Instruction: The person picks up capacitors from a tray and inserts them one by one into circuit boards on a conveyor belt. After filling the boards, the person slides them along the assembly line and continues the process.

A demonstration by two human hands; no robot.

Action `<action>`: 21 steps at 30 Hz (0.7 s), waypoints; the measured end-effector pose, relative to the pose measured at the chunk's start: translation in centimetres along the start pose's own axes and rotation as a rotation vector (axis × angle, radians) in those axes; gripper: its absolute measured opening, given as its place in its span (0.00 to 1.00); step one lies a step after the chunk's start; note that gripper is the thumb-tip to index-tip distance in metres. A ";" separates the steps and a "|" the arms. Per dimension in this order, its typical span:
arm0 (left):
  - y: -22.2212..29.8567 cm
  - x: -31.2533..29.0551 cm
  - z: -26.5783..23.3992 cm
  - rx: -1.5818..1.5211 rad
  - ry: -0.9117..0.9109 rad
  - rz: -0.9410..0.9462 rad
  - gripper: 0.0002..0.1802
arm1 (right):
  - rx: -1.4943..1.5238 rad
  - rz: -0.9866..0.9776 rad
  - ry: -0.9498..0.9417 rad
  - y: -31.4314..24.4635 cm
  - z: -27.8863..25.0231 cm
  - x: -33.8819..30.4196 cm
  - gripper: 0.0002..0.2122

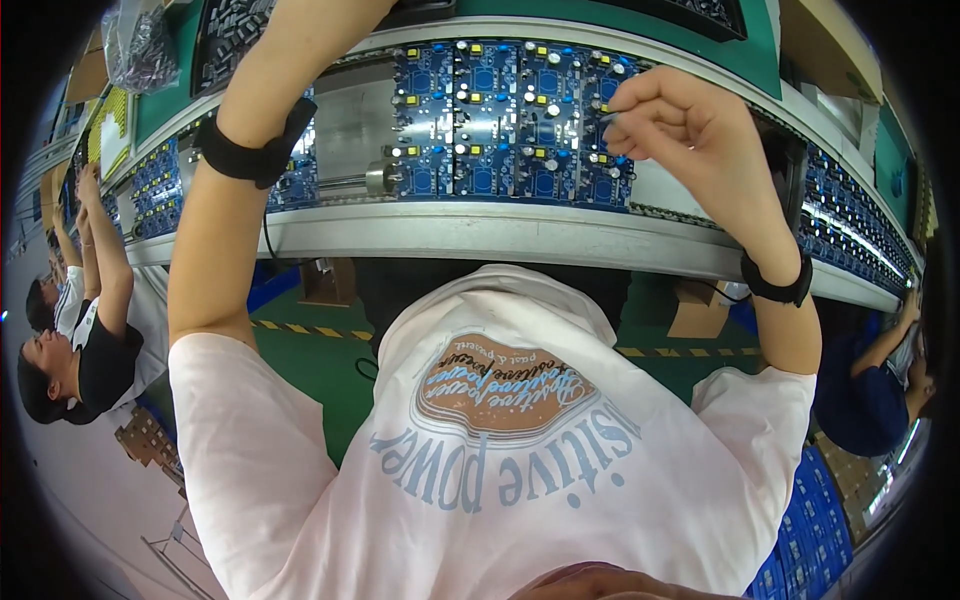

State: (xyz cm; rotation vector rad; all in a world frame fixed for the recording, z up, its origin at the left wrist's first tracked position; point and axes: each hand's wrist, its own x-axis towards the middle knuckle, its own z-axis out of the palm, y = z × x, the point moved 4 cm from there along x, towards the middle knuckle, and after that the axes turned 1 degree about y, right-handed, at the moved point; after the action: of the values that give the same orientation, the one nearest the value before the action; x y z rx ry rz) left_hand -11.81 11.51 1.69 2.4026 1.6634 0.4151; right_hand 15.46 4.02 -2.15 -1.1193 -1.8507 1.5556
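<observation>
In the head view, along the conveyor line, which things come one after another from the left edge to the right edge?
Co-workers' raised arms → small blue boards → left forearm with black wristband → blue circuit board panel → right hand, fingers pinched over the panel → more blue boards → another person in dark blue.

Bright, even overhead light; heavy fisheye bend at the rim

Glare streaks the metal conveyor rail (520, 235) and the bare plate beside the blue circuit boards (510, 125). Soft shadow lies under the rail. The centre is sharp; the corners go black, and co-workers at the edges are stretched and slightly smeared.
</observation>
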 end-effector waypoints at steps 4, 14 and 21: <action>-1.9 0.3 1.1 0.224 0.060 0.159 0.09 | -0.435 -0.028 -0.104 -1.2 1.6 -0.2 0.05; 3.2 -3.0 -2.0 -0.500 -0.032 -0.184 0.04 | -0.655 -0.123 -0.047 -0.2 2.8 -0.4 0.05; 0.1 -6.1 1.0 -0.893 -0.282 -0.476 0.04 | -0.665 -0.179 -0.050 -0.4 2.8 -0.4 0.05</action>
State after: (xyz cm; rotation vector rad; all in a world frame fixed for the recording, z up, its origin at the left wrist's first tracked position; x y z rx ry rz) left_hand -13.41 5.76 0.08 1.3151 1.4229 0.5471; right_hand 13.33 2.08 -2.36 -1.1320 -2.5143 0.8841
